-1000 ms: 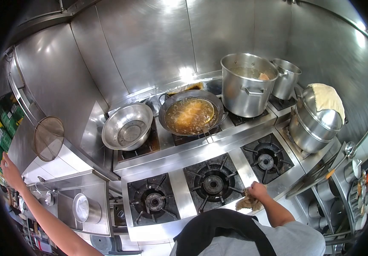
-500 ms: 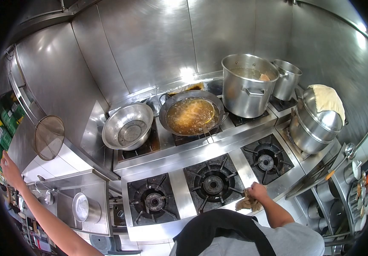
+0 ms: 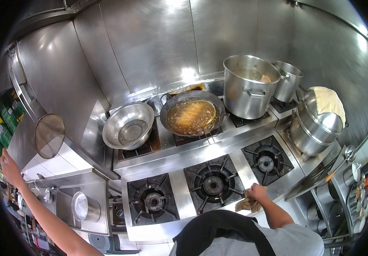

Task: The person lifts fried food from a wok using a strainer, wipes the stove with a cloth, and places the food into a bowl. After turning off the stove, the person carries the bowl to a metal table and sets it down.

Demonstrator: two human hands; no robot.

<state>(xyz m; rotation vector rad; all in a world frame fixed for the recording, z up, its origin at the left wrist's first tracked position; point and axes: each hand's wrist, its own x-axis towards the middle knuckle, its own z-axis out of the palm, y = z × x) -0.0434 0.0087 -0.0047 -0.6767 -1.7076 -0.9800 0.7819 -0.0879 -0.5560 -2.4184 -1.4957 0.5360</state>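
Observation:
My right hand (image 3: 258, 192) is closed around a crumpled brown cloth (image 3: 246, 204) at the front edge of the stove, beside the middle and right front burners. Stretched out to the far left, my left hand (image 3: 11, 170) is raised with its fingers curled; whatever they hold, if anything, cannot be made out. Near it hangs a round wire-mesh strainer (image 3: 50, 135). On the back row, a wok (image 3: 165, 122) holds bubbling oil with a golden-brown piece of food (image 3: 193, 112) in it. A wire hoop with a handle (image 3: 209, 137) rests in the wok.
A steel bowl (image 3: 110, 132) stands left of the wok; a large stockpot (image 3: 246, 104), a smaller pot (image 3: 295, 83) and a domed steamer (image 3: 305, 132) stand right. A pot (image 3: 92, 210) sits by the sink (image 3: 64, 217). Ladles (image 3: 349, 153) and a utensil rack line the right side.
The view has shifted very slightly. Both hands stay nearly in place, and the oil in the wok keeps bubbling around the food.

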